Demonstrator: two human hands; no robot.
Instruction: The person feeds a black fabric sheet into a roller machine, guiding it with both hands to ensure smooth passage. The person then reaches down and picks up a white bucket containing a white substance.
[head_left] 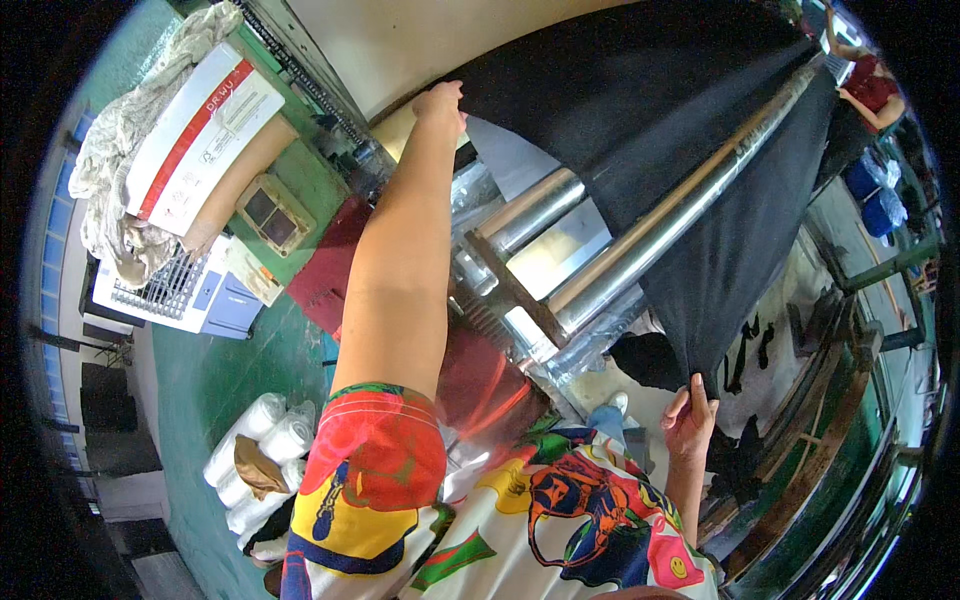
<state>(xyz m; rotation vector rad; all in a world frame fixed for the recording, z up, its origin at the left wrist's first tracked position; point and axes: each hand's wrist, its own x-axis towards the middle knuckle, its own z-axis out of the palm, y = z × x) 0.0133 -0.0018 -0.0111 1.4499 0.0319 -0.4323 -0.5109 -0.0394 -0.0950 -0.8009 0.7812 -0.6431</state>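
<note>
A wide sheet of black fabric [560, 80] spreads over a machine with long metal rollers [680, 205]. My left hand [440, 103] reaches far forward, its fingers closed on the fabric's upper left edge. Lower down at the right, my right hand [690, 415] pinches a gathered corner of the same cloth, which is drawn down to a point there. Between the hands, the near roller crosses in front of part of the fabric. At the far upper right, another person [875, 90] in a dark red top stands by the cloth's other end.
A white carton with a red stripe [205, 140] and crumpled pale cloth [105, 180] rest on the green machine housing [310, 190] at left. Plastic-wrapped rolls [265, 430] lie on the green floor. Wooden beams [800, 470] and black scraps [765, 345] are at lower right.
</note>
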